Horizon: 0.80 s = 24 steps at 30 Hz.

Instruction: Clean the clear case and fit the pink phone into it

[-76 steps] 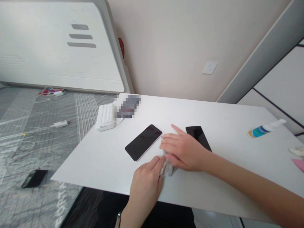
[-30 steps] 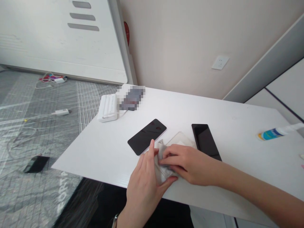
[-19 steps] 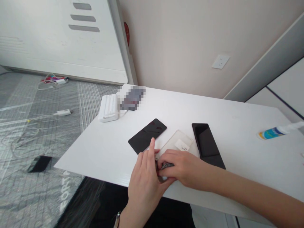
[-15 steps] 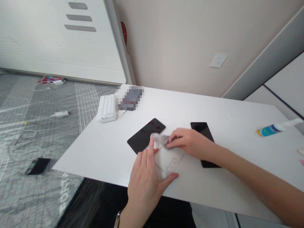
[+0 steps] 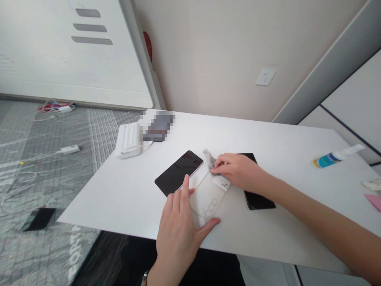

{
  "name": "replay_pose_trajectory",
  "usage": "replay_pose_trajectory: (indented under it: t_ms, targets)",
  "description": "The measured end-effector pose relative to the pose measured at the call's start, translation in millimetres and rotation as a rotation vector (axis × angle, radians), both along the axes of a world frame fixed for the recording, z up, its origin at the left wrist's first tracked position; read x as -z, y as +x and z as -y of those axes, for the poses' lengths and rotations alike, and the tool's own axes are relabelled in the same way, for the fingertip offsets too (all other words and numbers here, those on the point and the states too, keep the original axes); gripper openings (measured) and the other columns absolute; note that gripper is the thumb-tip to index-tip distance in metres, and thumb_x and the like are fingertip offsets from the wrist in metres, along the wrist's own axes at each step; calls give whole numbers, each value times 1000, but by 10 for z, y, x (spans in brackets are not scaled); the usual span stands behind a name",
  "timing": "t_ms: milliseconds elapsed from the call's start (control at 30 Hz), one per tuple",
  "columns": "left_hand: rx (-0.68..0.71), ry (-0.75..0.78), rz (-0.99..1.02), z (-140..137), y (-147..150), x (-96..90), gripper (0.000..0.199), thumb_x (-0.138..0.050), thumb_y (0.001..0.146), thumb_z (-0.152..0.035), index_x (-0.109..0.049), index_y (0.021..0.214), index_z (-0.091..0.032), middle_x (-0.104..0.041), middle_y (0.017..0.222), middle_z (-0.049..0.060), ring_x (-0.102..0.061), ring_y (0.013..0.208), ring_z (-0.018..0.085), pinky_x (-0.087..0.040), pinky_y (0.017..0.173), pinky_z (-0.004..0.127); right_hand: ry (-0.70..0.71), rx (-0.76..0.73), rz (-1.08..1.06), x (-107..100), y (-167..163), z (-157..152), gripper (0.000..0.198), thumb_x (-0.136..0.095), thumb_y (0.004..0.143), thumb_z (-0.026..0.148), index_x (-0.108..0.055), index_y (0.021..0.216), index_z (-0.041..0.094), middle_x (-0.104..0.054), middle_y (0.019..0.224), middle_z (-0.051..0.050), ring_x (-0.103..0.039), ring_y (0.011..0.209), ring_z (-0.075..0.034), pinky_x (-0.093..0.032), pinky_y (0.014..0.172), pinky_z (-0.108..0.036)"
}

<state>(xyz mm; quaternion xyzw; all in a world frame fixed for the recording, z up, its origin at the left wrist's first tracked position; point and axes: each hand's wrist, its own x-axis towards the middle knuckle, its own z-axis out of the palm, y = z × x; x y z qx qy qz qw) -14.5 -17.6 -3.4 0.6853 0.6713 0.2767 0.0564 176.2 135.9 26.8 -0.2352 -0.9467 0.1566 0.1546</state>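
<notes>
A clear phone case (image 5: 204, 192) with round lens openings lies on the white table. My left hand (image 5: 178, 222) grips it at its edges, thumb at the near side and fingers along the left. Pinched in my right hand (image 5: 233, 169) is a crumpled grey cloth (image 5: 209, 159), held at the case's far end. A white tag with dark print (image 5: 222, 183) shows below those fingers. One black phone (image 5: 178, 171) lies just left of the case, screen up. Another dark phone (image 5: 258, 200) is partly covered by my right hand and forearm.
A white power strip (image 5: 128, 140) and a pixelated dark device (image 5: 159, 125) sit at the table's back left. A bottle with a blue label (image 5: 327, 160) stands on the right, near a pink piece (image 5: 373, 201). Cables and a dark flat object (image 5: 40, 219) lie on the floor.
My right hand has moved the cloth to the case's far end, uncovering more of the case and the white tag. My left hand keeps its hold. The view has shifted slightly.
</notes>
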Motion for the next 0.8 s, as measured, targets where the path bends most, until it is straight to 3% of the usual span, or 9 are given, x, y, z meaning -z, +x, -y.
replay_pose_trajectory:
  t_ms: [133, 200, 333, 400, 500, 567, 600, 700, 800]
  targets:
    - [10, 18, -5, -1, -7, 27, 128, -90, 75, -52, -8, 167, -18, -65, 112, 11, -61, 95, 31, -57, 82, 45, -18, -296, 1, 51, -171, 374, 22, -64, 97, 12, -77, 114, 19, -73, 116, -8, -66, 105, -22, -54, 87, -32]
    - [11, 34, -14, -1, -10, 44, 128, -89, 75, -54, -8, 167, -18, -65, 117, 13, -61, 97, 31, -57, 83, 46, -48, -358, -19, 70, -183, 354, 22, -64, 98, 11, -77, 112, 21, -72, 117, -6, -66, 108, -20, -53, 87, -30]
    - [-5, 13, -7, 2, -10, 47, 133, -93, 71, -52, -7, 167, -20, -66, 122, 13, -62, 104, 33, -57, 89, 49, -10, -70, -29, 58, -24, -18, 26, -59, 101, 10, -80, 112, 22, -74, 109, -7, -68, 94, -19, -52, 79, -31]
    - [-8, -1, 4, 2, -9, 40, 134, -94, 70, -50, -6, 167, -21, -66, 120, 12, -62, 104, 33, -57, 89, 50, 39, 3, -1, 46, -7, -18, 24, -61, 100, 11, -79, 114, 19, -74, 107, -9, -67, 90, -21, -52, 76, -32]
    - [1, 14, 2, 0, -13, 38, 130, -92, 73, -50, -8, 167, -20, -66, 116, 12, -62, 99, 32, -58, 85, 48, 20, -217, -1, 51, -124, 272, 25, -63, 98, 12, -75, 120, 16, -72, 110, -10, -66, 96, -21, -53, 80, -32]
    - [7, 23, 8, 1, -17, 42, 126, -89, 77, -51, -8, 167, -19, -66, 116, 12, -62, 98, 31, -58, 83, 46, -58, -401, -18, 49, -184, 382, 20, -62, 98, 10, -78, 107, 19, -72, 113, -7, -65, 108, -20, -52, 90, -31]
    - [4, 22, 6, 3, -18, 44, 125, -88, 77, -52, -7, 167, -19, -66, 117, 13, -63, 99, 32, -58, 83, 46, -89, -411, -19, 40, -179, 352, 21, -62, 99, 10, -79, 108, 20, -72, 115, -6, -65, 110, -19, -52, 90, -30]
    - [-16, 7, -11, 8, -16, 42, 128, -87, 76, -58, -6, 167, -21, -66, 122, 13, -63, 104, 33, -57, 87, 49, -94, -193, -7, -10, -35, 20, 33, -57, 99, 4, -80, 110, 24, -74, 109, -4, -69, 97, -17, -52, 84, -29]
    - [-22, -18, -10, 5, -11, 33, 125, -85, 78, -59, -6, 167, -21, -67, 121, 12, -63, 103, 33, -57, 87, 50, -6, -5, 51, -54, 67, -145, 28, -58, 99, 6, -81, 106, 21, -74, 105, -7, -68, 90, -19, -51, 77, -31]
